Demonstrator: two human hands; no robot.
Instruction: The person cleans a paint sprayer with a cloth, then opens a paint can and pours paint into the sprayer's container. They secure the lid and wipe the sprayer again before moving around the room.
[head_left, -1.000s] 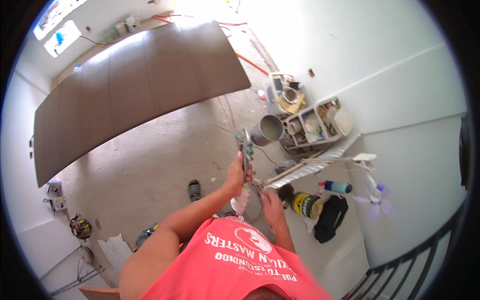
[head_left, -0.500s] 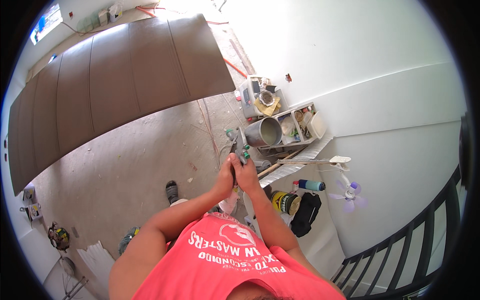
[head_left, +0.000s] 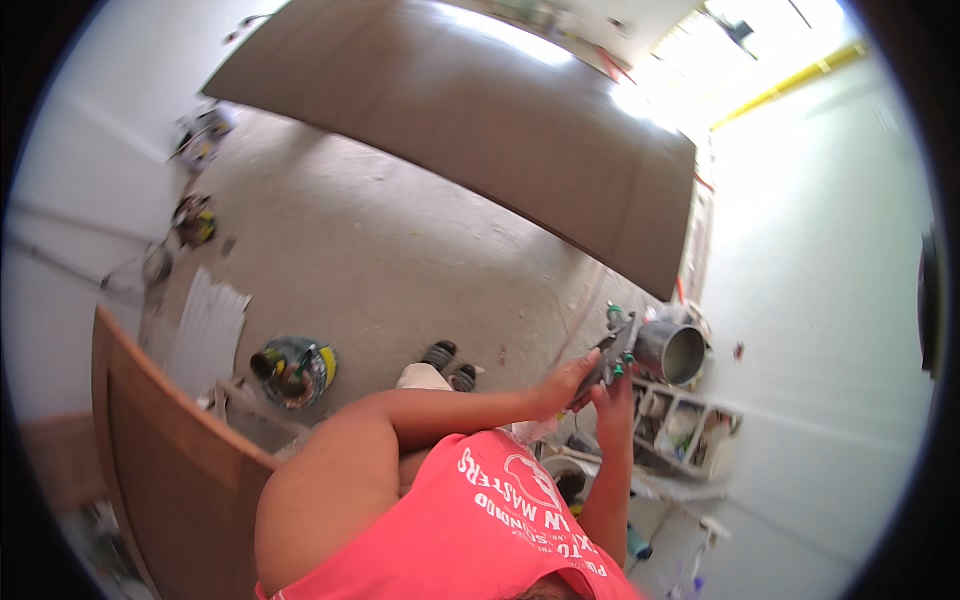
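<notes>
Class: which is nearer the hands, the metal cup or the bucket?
The metal cup, right against the held spray gun; the bucket stands apart, farther left.

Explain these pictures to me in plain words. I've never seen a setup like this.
There's no robot here, just a person's bare hands. The view comes from a wide fisheye camera on the head, looking down, so straight edges bend. The left hand grips what looks like a spray gun with green knobs and a grey metal cup; the right hand is up against it. Beyond spreads a big brown panel. On the floor stand a round container and a divided tray of supplies.
</notes>
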